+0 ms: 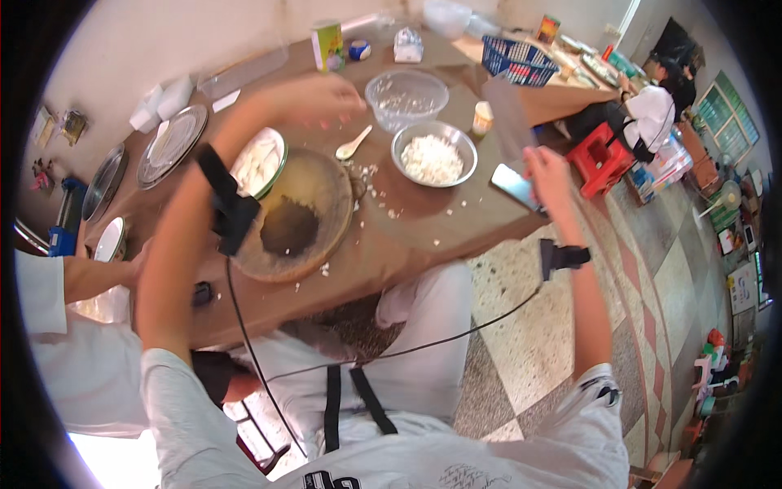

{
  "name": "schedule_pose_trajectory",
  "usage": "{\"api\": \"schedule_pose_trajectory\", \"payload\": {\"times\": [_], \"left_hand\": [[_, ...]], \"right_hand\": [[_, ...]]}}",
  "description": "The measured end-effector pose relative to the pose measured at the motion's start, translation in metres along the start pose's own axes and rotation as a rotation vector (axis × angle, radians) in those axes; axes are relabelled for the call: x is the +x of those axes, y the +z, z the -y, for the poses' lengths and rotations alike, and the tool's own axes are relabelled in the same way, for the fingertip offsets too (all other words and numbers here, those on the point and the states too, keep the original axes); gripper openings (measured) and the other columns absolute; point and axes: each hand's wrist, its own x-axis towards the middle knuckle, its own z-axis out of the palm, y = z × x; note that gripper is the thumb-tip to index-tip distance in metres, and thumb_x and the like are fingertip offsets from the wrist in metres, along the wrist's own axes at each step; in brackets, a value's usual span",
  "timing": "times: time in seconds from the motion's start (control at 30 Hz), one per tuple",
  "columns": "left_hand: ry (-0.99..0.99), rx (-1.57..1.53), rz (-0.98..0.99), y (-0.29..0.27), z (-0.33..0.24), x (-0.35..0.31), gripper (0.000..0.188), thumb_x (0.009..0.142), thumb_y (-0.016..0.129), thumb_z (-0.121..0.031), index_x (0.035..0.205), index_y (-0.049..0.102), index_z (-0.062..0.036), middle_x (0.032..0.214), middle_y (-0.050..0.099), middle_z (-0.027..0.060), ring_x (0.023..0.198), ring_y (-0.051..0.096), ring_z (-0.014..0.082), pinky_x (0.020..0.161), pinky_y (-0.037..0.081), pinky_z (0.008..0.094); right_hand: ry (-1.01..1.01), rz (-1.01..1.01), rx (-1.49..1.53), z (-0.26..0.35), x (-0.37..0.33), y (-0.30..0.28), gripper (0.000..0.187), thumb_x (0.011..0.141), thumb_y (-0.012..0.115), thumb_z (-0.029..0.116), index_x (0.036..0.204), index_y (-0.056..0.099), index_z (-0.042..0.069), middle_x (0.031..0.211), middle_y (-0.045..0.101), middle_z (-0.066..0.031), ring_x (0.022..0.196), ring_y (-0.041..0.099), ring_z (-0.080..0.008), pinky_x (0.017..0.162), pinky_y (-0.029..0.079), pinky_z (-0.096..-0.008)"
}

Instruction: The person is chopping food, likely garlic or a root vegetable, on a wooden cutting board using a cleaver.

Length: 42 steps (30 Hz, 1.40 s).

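My right hand (550,175) is closed at the table's right edge around what looks like a cleaver (508,118), its broad grey blade blurred and tilted up and away. Right beside that hand lies a flat, shiny phone-like thing (513,184). My left hand (322,99) reaches over the far part of the table, empty, with its fingers loosely apart and somewhat blurred. Below it are a round wooden chopping block (330,208) with a dark wet patch and a green-rimmed bowl (282,167) of white slices. A metal bowl (468,169) holds chopped white bits.
Behind the metal bowl stands a clear plastic bowl (423,85); a spoon (355,142) and white crumbs lie nearby. A small jar (482,119) and a blue basket (516,62) are farther right. Another person's arm (102,279) rests at left. A red stool (599,159) stands beyond the table.
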Motion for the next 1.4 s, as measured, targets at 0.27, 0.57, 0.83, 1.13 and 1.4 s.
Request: {"api": "schedule_pose_trajectory", "payload": {"times": [0.27, 0.57, 0.83, 1.13, 1.4], "left_hand": [[-0.313, -0.125, 0.095, -0.088, 0.027, -0.067, 0.057, 0.103, 0.059, -0.056, 0.132, 0.068, -0.0089, 0.120, 0.073, 0.0059, 0.096, 0.070, 0.0166, 0.079, 0.058, 0.0310], [-0.040, -0.143, 0.167, -0.011, 0.046, -0.081, 0.058, 0.105, 0.056, -0.051, 0.130, 0.068, -0.0005, 0.118, 0.074, 0.0114, 0.097, 0.071, 0.0207, 0.082, 0.059, 0.0337], [0.155, -0.128, 0.002, 0.003, 0.034, -0.114, 0.060, 0.106, 0.054, -0.047, 0.128, 0.068, 0.0069, 0.116, 0.075, 0.0164, 0.097, 0.072, 0.0243, 0.085, 0.061, 0.0361], [-0.107, -0.317, -0.260, 0.131, 0.008, -0.262, 0.043, 0.105, 0.059, -0.043, 0.121, 0.069, -0.0033, 0.109, 0.074, 0.0169, 0.102, 0.071, 0.0307, 0.092, 0.054, 0.0418], [-0.493, -0.117, 0.744, 0.506, -0.013, -0.593, 0.039, 0.094, 0.054, -0.041, 0.100, 0.080, -0.0120, 0.092, 0.077, 0.0189, 0.093, 0.076, 0.0369, 0.099, 0.055, 0.0526]], "right_hand": [[0.174, -0.115, -0.083, -0.018, -0.030, -0.170, 0.037, 0.110, 0.058, 0.043, 0.105, 0.071, 0.008, 0.070, 0.058, 0.0042, 0.043, 0.048, -0.0056, 0.038, 0.034, -0.0246], [0.213, -0.031, -0.336, -0.037, -0.160, -0.371, 0.041, 0.115, 0.049, 0.034, 0.134, 0.068, 0.003, 0.092, 0.067, -0.0041, 0.055, 0.063, -0.0130, 0.050, 0.048, -0.0264], [0.303, -0.150, 0.167, 0.048, -0.210, -0.090, 0.033, 0.110, 0.059, 0.037, 0.092, 0.062, 0.009, 0.064, 0.056, 0.0013, 0.039, 0.047, -0.0066, 0.034, 0.035, -0.0239], [0.236, 0.081, 0.516, 0.151, -0.225, 0.080, 0.034, 0.113, 0.054, 0.032, 0.103, 0.064, 0.001, 0.066, 0.058, -0.0029, 0.040, 0.049, -0.0094, 0.037, 0.035, -0.0247], [0.243, 0.168, 0.558, 0.159, -0.233, 0.103, 0.036, 0.112, 0.053, 0.034, 0.105, 0.063, 0.000, 0.066, 0.056, -0.0038, 0.039, 0.047, -0.0102, 0.037, 0.034, -0.0249]]}}
